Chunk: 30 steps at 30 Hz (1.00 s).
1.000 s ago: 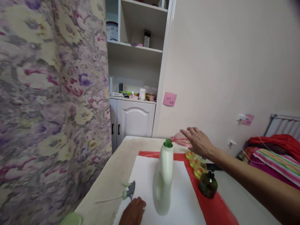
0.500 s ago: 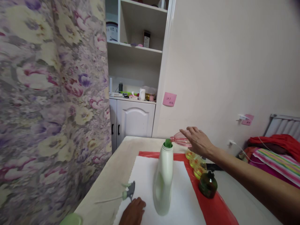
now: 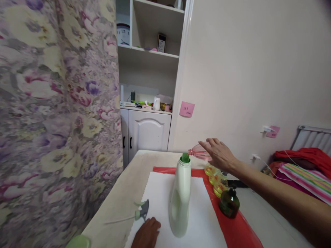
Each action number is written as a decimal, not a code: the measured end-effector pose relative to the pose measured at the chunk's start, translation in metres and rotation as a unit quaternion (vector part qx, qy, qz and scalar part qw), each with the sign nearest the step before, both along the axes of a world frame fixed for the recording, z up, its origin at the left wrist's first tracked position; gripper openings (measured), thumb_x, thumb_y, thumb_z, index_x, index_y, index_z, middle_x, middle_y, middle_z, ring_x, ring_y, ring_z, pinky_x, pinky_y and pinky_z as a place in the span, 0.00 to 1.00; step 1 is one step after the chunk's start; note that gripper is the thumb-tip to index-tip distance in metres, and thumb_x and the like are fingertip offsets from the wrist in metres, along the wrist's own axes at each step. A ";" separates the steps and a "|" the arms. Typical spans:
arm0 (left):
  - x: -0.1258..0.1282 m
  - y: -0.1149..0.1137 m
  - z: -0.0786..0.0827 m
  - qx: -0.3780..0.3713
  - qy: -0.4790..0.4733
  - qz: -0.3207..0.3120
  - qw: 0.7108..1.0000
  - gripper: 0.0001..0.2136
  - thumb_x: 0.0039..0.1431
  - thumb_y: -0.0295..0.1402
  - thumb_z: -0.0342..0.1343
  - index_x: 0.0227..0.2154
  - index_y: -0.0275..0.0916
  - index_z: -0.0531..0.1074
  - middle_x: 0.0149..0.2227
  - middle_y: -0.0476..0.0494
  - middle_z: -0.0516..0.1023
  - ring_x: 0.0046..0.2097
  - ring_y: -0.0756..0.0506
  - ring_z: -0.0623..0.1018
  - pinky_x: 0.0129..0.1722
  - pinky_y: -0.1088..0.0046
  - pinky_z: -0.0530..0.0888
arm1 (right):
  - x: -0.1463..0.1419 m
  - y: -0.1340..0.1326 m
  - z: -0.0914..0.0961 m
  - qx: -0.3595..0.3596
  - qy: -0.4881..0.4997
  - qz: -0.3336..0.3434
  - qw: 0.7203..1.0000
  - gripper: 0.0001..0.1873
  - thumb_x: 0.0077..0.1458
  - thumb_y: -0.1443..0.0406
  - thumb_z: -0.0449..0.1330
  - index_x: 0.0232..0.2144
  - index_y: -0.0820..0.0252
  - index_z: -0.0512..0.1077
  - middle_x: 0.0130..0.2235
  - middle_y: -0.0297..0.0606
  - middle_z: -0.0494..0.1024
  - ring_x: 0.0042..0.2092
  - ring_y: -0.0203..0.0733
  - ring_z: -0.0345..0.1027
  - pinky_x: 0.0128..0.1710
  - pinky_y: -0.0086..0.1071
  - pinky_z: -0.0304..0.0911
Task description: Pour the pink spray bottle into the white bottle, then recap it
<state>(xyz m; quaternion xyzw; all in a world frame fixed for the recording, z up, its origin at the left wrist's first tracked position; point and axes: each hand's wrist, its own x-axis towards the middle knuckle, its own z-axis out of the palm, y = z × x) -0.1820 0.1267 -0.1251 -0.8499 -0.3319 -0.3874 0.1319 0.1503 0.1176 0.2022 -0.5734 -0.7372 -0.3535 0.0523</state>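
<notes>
A tall pale green bottle (image 3: pixel 180 198) stands upright on a white sheet (image 3: pixel 160 193), with a green funnel (image 3: pixel 185 157) in its neck. My right hand (image 3: pixel 219 155) grips a clear pink bottle (image 3: pixel 198 152), tipped on its side with its mouth over the funnel. My left hand (image 3: pixel 146 233) rests on the white sheet at the frame's bottom, fingers curled, close to a grey-green spray nozzle (image 3: pixel 141 212) with a long tube. No object shows in the left hand.
A dark green round bottle (image 3: pixel 229 204) and several yellow-green items (image 3: pixel 215 179) sit on a red mat (image 3: pixel 240 234). A floral curtain (image 3: pixel 51 120) hangs along the table's left side. A white cabinet (image 3: pixel 147 131) and a beige wall stand behind. Bedding lies at right.
The pink bottle and my right hand have shifted very slightly upward. The rest stays where it was.
</notes>
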 end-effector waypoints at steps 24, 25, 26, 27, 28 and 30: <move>0.004 -0.006 0.016 0.009 0.001 -0.011 1.000 0.15 0.68 0.37 0.40 0.35 0.44 0.73 0.32 0.48 0.82 0.34 0.47 0.82 0.36 0.75 0.79 | 0.004 0.000 0.006 0.011 -0.020 -0.007 1.000 0.41 0.44 0.67 0.64 0.60 0.54 0.55 0.54 0.48 0.67 0.52 0.54 0.60 0.45 0.40 0.62; 0.003 -0.006 0.015 0.013 0.000 -0.009 1.000 0.15 0.68 0.37 0.40 0.35 0.44 0.73 0.33 0.48 0.82 0.35 0.47 0.82 0.36 0.75 0.79 | 0.004 0.000 0.006 0.012 -0.021 -0.007 1.000 0.41 0.44 0.67 0.64 0.60 0.54 0.55 0.54 0.48 0.67 0.52 0.54 0.60 0.45 0.40 0.62; 0.003 -0.005 0.013 0.023 -0.001 -0.007 1.000 0.15 0.68 0.37 0.41 0.36 0.44 0.73 0.34 0.47 0.82 0.36 0.47 0.82 0.36 0.74 0.80 | 0.004 0.000 0.007 0.012 -0.022 -0.007 1.000 0.41 0.45 0.67 0.64 0.60 0.54 0.54 0.54 0.49 0.67 0.52 0.54 0.60 0.45 0.40 0.62; 0.002 -0.004 0.012 0.033 -0.001 -0.005 0.999 0.15 0.68 0.37 0.41 0.36 0.44 0.73 0.35 0.47 0.83 0.36 0.47 0.82 0.37 0.74 0.80 | 0.004 0.000 0.007 0.012 -0.023 -0.006 1.000 0.42 0.45 0.67 0.64 0.61 0.54 0.54 0.54 0.49 0.67 0.52 0.54 0.60 0.45 0.40 0.62; 0.002 -0.003 0.010 0.039 0.001 -0.004 0.999 0.15 0.68 0.37 0.41 0.37 0.44 0.74 0.35 0.47 0.83 0.37 0.46 0.82 0.37 0.74 0.80 | 0.004 0.000 0.007 0.011 -0.024 -0.006 1.000 0.42 0.44 0.67 0.64 0.61 0.54 0.54 0.55 0.49 0.67 0.52 0.54 0.60 0.45 0.40 0.62; 0.002 -0.002 0.006 0.039 0.004 0.001 0.999 0.15 0.68 0.37 0.41 0.37 0.44 0.74 0.35 0.47 0.83 0.37 0.46 0.82 0.38 0.73 0.80 | 0.004 0.000 0.008 0.011 -0.025 -0.006 1.000 0.42 0.44 0.67 0.65 0.61 0.54 0.54 0.54 0.49 0.67 0.52 0.55 0.60 0.45 0.40 0.62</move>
